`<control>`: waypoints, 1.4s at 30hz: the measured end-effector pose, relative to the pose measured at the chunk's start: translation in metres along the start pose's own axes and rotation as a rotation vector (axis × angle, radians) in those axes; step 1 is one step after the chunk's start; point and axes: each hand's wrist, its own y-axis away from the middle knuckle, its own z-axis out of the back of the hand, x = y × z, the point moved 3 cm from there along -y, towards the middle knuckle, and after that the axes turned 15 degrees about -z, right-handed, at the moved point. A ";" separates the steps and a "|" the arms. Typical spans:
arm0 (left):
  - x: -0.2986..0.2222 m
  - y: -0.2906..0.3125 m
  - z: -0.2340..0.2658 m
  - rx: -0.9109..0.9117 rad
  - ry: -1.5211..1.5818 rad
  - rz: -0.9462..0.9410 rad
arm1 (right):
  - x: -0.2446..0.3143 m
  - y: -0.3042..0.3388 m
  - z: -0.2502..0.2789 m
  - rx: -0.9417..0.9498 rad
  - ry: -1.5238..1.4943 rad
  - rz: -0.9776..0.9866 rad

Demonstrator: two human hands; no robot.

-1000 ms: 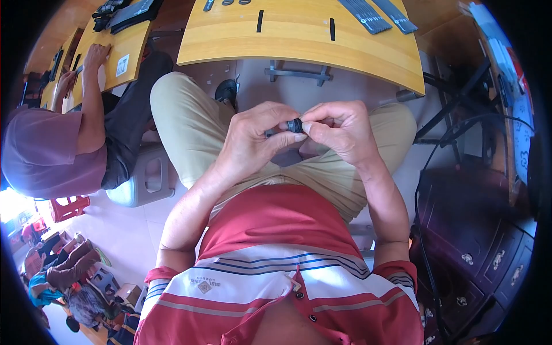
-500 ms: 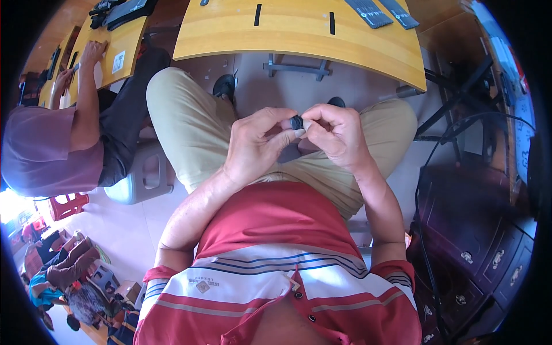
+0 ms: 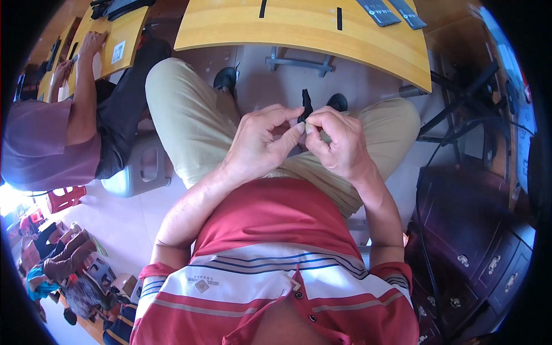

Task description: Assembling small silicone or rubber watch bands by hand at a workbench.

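Over my lap, both hands hold a narrow black strip (image 3: 307,102), fabric-like, whose free end sticks up and away from me. My left hand (image 3: 261,139) pinches its lower part between thumb and forefinger. Right beside it, my right hand (image 3: 340,141) pinches the strip near the same spot, thumb and forefinger pressed together. The fingertips nearly touch and cover the strip's lower end.
Ahead stands a yellow wooden table (image 3: 241,34) with two short black strips (image 3: 340,19) and dark printed packets (image 3: 378,12) on it. A co-worker (image 3: 40,144) sits at left by another table. Dark drawers (image 3: 460,247) stand at right.
What was a small, compact black roll between my fingertips now shows as a longer strip with one end pointing up. My hands stay close together in nearly the same place.
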 end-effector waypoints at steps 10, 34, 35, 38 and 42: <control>0.009 0.000 -0.004 -0.070 -0.072 -0.017 | -0.001 0.001 -0.011 -0.134 0.157 0.171; 0.035 0.006 -0.003 -0.208 0.283 0.037 | -0.008 -0.001 -0.012 -0.091 0.015 -0.033; 0.036 0.009 -0.005 -0.213 0.256 0.050 | -0.004 0.004 -0.013 -0.097 0.083 -0.040; 0.037 0.009 -0.008 -0.207 0.234 0.092 | 0.000 0.009 -0.017 -0.140 0.298 0.015; 0.029 0.010 -0.010 -0.182 0.240 0.132 | 0.001 0.012 -0.017 -0.080 0.151 -0.094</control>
